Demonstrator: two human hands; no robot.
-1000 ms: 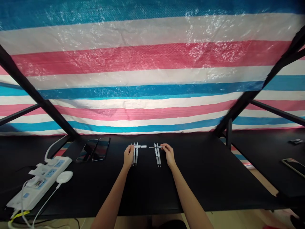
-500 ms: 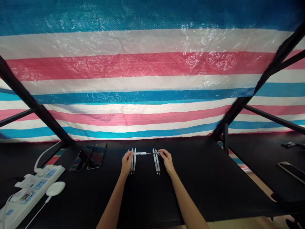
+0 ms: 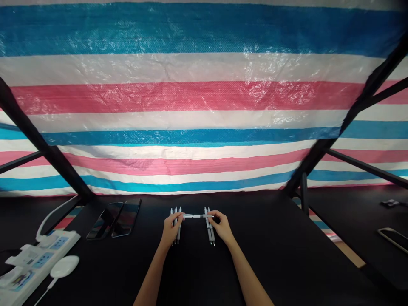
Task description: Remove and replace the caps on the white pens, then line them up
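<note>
A white and grey pen (image 3: 196, 216) lies level between my two hands, above the black table. My left hand (image 3: 171, 230) pinches its white end with thumb and fingers. At the pen's grey tip end, my right hand (image 3: 223, 228) is closed in a pinch too. Several similar pens (image 3: 179, 236) lie side by side under and beside my left fingers, partly hidden by them. Two more pens (image 3: 211, 236) rest next to my right fingertips, their tips toward me. Whether the held pen's two parts are fully joined, I cannot tell.
On the left are a white power strip (image 3: 65, 241) with plugs, a round white charger (image 3: 65, 267) and two dark phones (image 3: 126, 219). Another phone (image 3: 393, 239) lies far right. Black frame bars (image 3: 68, 170) flank the table (image 3: 274, 246), and a striped sheet (image 3: 191, 97) hangs behind.
My right hand has brought the grey tip section over the exposed refill, closing the gap to the white barrel in my left hand. The view has tilted up slightly.
</note>
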